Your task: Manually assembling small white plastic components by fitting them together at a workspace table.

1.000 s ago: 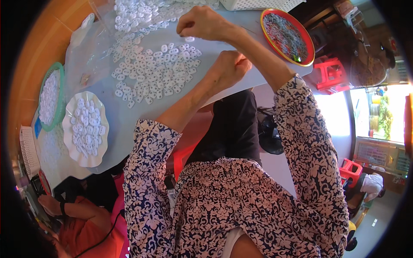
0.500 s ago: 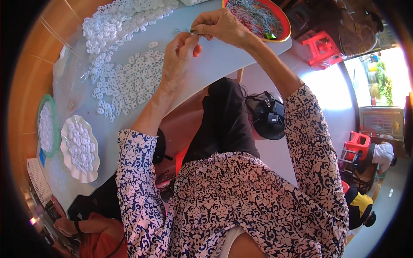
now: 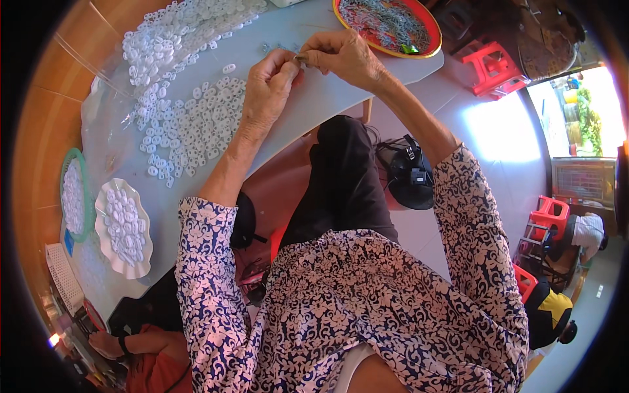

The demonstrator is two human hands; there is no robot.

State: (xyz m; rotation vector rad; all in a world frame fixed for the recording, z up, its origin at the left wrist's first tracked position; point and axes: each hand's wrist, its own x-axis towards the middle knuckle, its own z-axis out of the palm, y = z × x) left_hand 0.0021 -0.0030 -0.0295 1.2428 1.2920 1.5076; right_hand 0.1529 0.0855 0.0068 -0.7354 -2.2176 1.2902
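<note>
You are bringing both hands together above the grey table (image 3: 334, 98), near its edge. Your left hand (image 3: 270, 85) is curling inward, thumb and forefinger pinched closed; your right hand (image 3: 347, 59) is meeting it from the other side, its fingertips also drawn together. Between them you are gripping what appears to be a small item (image 3: 297, 59), though it is too small and too covered by your fingers to identify. The fingertip grip from both sides is presumably steadying it.

Loose white pieces (image 3: 203, 118) are lying spread beside your left forearm, likely so that single ones are easy to pick up; a denser white heap (image 3: 164, 39) is sitting farther off. The red tray (image 3: 432, 29) is standing beyond your right hand, keeping its thin grey parts (image 3: 386, 23) apart from the white ones and probably within reach. A few silvery bits (image 3: 272, 47) are lying just past your fingertips. The scalloped dish (image 3: 103, 216) is holding more white pieces to your left.
</note>
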